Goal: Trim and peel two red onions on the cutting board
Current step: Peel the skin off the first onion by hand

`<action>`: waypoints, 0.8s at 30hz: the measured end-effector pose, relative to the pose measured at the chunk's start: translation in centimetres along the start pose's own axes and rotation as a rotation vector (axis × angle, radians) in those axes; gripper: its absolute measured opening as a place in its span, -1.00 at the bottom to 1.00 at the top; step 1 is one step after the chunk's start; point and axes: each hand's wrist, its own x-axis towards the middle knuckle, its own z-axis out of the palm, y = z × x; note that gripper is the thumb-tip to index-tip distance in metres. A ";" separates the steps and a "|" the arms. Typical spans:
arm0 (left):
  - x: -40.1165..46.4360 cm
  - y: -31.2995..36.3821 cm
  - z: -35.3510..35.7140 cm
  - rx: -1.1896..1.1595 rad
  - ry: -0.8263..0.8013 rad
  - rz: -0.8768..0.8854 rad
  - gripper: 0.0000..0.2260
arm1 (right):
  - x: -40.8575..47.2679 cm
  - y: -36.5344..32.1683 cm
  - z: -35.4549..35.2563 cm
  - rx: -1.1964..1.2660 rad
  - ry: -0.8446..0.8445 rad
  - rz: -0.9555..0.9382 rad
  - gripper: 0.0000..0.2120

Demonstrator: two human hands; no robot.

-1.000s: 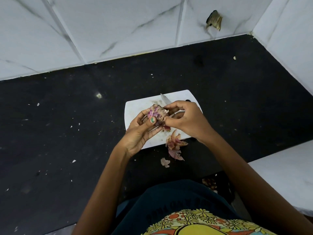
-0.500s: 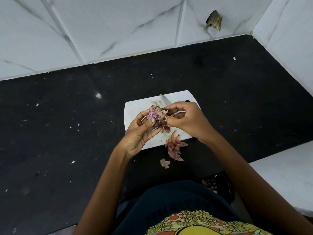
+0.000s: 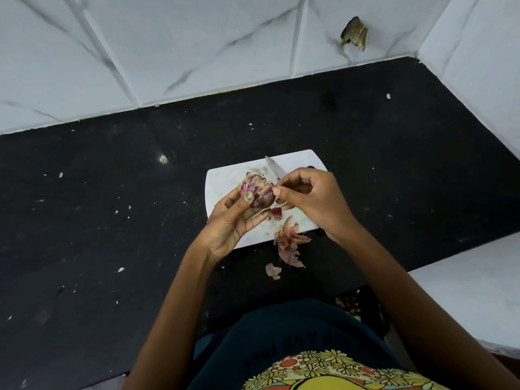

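My left hand (image 3: 235, 218) grips a red onion (image 3: 260, 190) above the white cutting board (image 3: 225, 178), thumb on its front. The onion is patchy purple with dry skin still on its top. My right hand (image 3: 312, 201) pinches a thin strip of onion skin (image 3: 277, 199) at the onion's right side. A knife (image 3: 274, 168) lies on the board behind the hands, its tip pointing to the far left and its handle hidden by my right hand. Only one onion shows.
Loose onion peels (image 3: 289, 243) lie at the board's near edge and on the black counter (image 3: 112, 220), with a small scrap (image 3: 273, 271) nearer me. White tiled walls (image 3: 197, 46) close the back and right. A white ledge (image 3: 464, 291) is at the right.
My right hand has drawn slightly right and away from the onion, pulling a strip of skin loose. The left hand has turned the onion a little.
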 end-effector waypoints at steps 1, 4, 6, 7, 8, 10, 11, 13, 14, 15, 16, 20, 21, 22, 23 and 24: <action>0.0 0.0 0.0 0.006 -0.005 -0.003 -0.11 | 0.0 0.2 0.0 0.020 0.020 0.011 -0.95; -0.1 -0.1 0.1 0.007 -0.011 -0.007 -0.13 | 0.4 1.3 -0.2 -0.038 0.043 0.073 -0.98; -0.1 -0.3 0.2 0.019 0.008 -0.015 -0.17 | 0.5 2.4 -0.4 -0.257 -0.005 0.127 -0.91; -0.1 -0.3 0.2 0.027 0.021 -0.019 -0.19 | 0.4 3.0 -0.5 -0.394 -0.041 0.139 -0.84; -0.1 -0.4 0.3 0.029 0.033 -0.023 -0.20 | 0.3 3.4 -0.5 -0.515 -0.066 0.135 -0.78; 0.0 -0.5 0.2 0.019 0.053 -0.022 -0.18 | -0.1 3.7 -0.6 -0.605 -0.052 0.100 -0.85; 0.0 -0.5 0.2 0.012 0.059 -0.020 -0.17 | -0.3 3.6 -0.7 -0.569 -0.048 0.087 -0.94; 0.1 -0.5 0.1 0.011 0.064 -0.020 -0.17 | -0.4 2.7 -0.8 -0.378 -0.073 0.103 -0.78; 0.1 -0.6 0.1 0.013 0.064 -0.018 -0.18 | -0.4 2.1 -0.8 -0.250 -0.106 0.130 -0.74; 0.1 -0.6 0.0 0.015 0.061 -0.016 -0.19 | -0.4 1.5 -0.8 -0.130 -0.132 0.155 -0.73; 0.0 -0.6 0.1 0.020 0.056 -0.013 -0.23 | -0.4 0.8 -0.7 -0.051 -0.154 0.169 -0.74; -0.1 -0.4 0.5 0.052 0.078 -0.004 -0.56 | -0.4 -0.1 0.0 -0.063 -0.107 0.119 -0.71; -0.2 -0.4 0.6 0.065 0.089 -0.001 -0.61 | -0.4 -0.1 0.1 -0.064 -0.083 0.116 -0.72; -0.2 -0.4 0.6 0.078 0.098 0.005 -0.64 | -0.4 0.0 0.3 -0.056 -0.064 0.110 -0.74; -0.2 -0.4 0.7 0.091 0.105 0.012 -0.65 | -0.5 -0.1 0.4 -0.053 -0.047 0.101 -0.76; -0.2 -0.4 0.7 0.098 0.111 0.020 -0.65 | -0.6 -0.1 0.5 -0.052 -0.035 0.081 -0.78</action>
